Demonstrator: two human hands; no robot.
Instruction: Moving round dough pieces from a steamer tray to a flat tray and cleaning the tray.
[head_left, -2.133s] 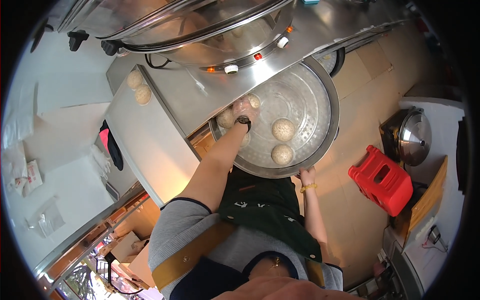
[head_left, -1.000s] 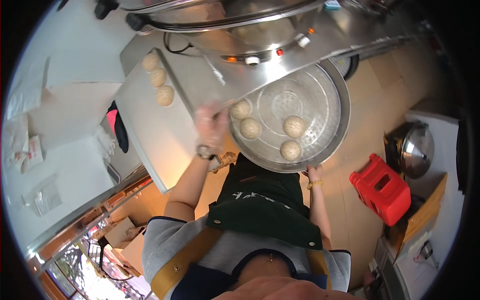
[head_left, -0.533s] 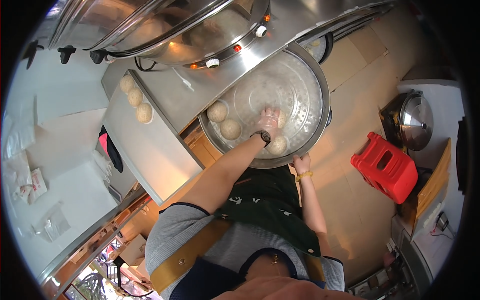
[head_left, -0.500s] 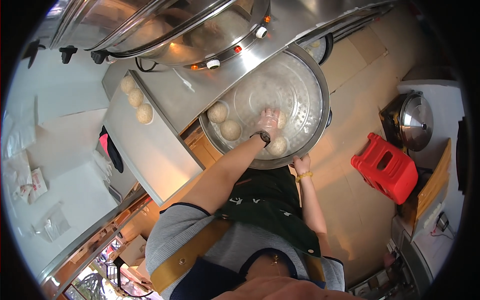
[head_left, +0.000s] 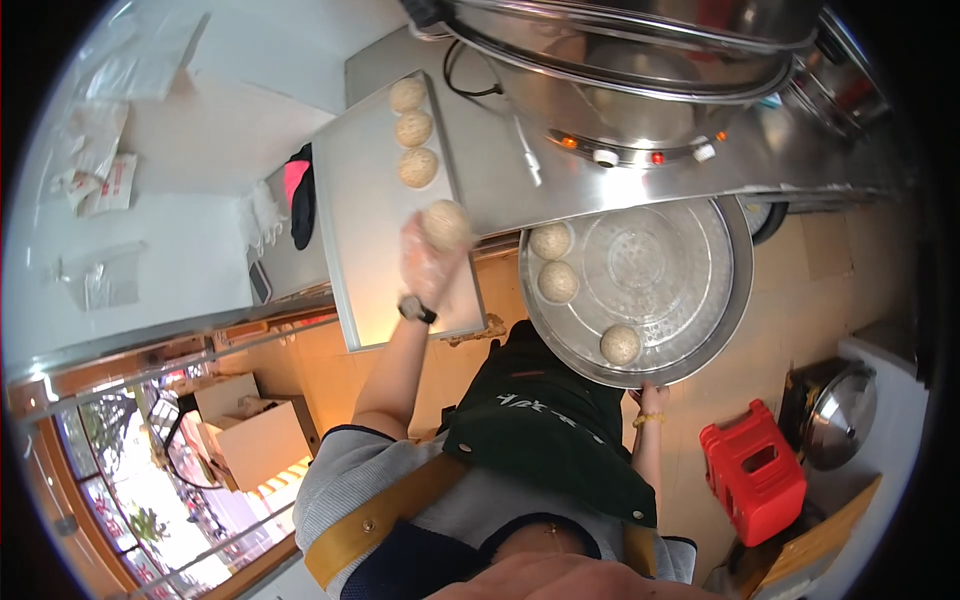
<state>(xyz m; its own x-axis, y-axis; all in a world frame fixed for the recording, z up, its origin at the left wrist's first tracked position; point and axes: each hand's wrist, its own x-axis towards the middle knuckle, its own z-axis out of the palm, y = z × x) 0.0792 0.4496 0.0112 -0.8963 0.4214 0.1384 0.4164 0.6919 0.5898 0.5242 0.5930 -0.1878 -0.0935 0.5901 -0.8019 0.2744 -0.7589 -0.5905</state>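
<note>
My left hand [head_left: 424, 268], in a thin clear glove and blurred by motion, holds a round speckled tan bun [head_left: 446, 225] above the rectangular metal tray [head_left: 362, 225]. Three similar buns [head_left: 413, 129] line that tray's right edge, toward its far end. To the right is a large round metal steamer pan [head_left: 738, 290]. Inside it, two buns [head_left: 557, 282] sit at the left side and one more bun [head_left: 620, 346] lies near the front. My right hand [head_left: 651, 398] grips the pan's near rim, its fingers partly hidden beneath the edge.
A large steel steamer [head_left: 640, 80] with knobs stands on the metal counter [head_left: 500, 195] ahead. On the right are a red plastic container [head_left: 755, 475] and a lidded metal pot [head_left: 842, 418]. A black and pink item [head_left: 301, 195] and plastic bags lie left of the tray.
My left hand has lifted a bun out of the round pan and carried it left over the tray. My right hand stays on the pan's rim. The view has turned left.
</note>
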